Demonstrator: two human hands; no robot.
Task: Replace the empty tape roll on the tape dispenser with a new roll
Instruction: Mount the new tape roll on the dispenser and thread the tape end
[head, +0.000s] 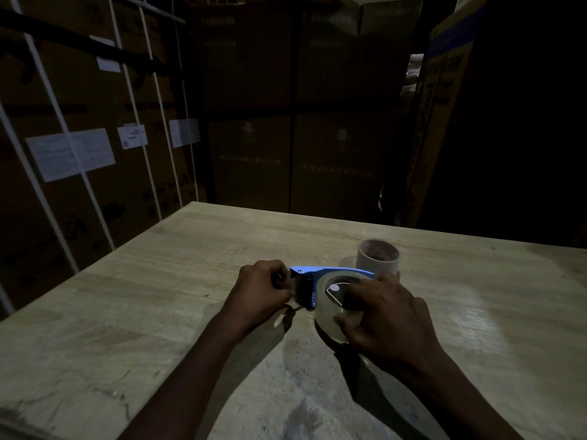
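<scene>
A blue tape dispenser (320, 272) lies on the wooden table (133, 312) in the head view. A pale new tape roll (328, 308) sits on its hub. My right hand (384, 315) grips this roll from the right, thumb on its near rim. My left hand (262, 292) is closed on the dispenser's front end, fingers pinched by the dark roller; a pale strip hangs just below them, hard to make out in the dim light. The empty cardboard core (378, 257) stands upright just behind the dispenser, untouched.
Tall stacked cardboard boxes (295, 122) stand beyond the table's far edge. Strapped boxes with white labels (71, 157) line the left side. Another carton (444, 100) leans at the right. The scene is dim.
</scene>
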